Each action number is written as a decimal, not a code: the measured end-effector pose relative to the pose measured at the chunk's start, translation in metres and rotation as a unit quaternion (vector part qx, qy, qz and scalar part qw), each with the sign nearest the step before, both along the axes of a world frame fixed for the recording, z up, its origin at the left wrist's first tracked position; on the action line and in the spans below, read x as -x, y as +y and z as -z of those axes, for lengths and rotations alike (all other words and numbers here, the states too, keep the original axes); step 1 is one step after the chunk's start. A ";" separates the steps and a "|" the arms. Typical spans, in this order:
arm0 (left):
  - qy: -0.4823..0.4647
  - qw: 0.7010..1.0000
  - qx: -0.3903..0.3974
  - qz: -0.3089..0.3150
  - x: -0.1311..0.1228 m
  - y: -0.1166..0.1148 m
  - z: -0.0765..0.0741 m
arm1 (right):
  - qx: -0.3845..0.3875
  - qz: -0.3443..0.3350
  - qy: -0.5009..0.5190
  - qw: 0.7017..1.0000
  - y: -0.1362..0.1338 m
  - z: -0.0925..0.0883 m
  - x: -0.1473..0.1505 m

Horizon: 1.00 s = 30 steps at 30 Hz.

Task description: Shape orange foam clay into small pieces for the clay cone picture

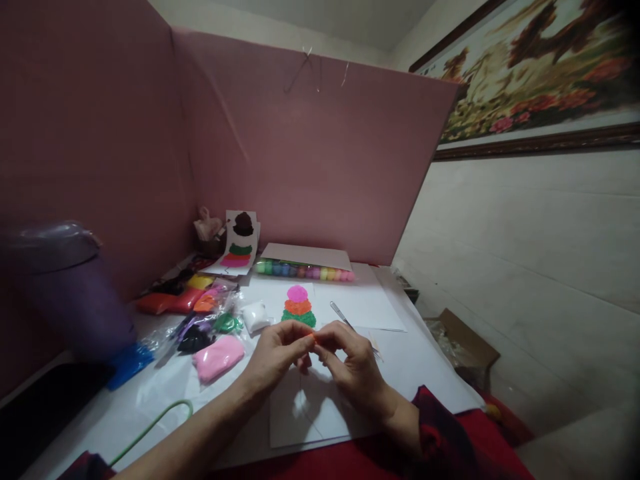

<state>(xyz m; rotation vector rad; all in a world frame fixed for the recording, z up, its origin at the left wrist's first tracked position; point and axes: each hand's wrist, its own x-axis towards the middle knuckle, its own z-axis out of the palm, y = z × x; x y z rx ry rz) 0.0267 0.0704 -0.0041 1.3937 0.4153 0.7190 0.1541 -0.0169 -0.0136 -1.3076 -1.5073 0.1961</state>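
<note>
Near the middle of the table, my left hand point(281, 351) and my right hand point(353, 360) meet fingertip to fingertip. Both pinch a small orange piece point(313, 338) between them, mostly covered by the fingers. Just beyond them lies a sheet with a pink, an orange and a green textured shape point(299, 307) stacked on it. A slim metallic tool point(341, 315) rests past my right hand on white paper. Below my hands is another white sheet point(300, 427).
Bags of coloured clay point(219, 358) and a purple container point(75, 293) stand at the left. A tube of coloured balls point(303, 271) lies at the back, beside a propped sheet point(240, 243). A green cord point(155, 423) curves at front left. An open cardboard box point(467, 337) is at right.
</note>
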 end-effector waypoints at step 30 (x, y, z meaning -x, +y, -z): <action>-0.027 0.998 0.020 -0.055 -0.002 0.010 0.012 | 0.044 -0.054 0.246 0.967 0.008 -0.001 -0.001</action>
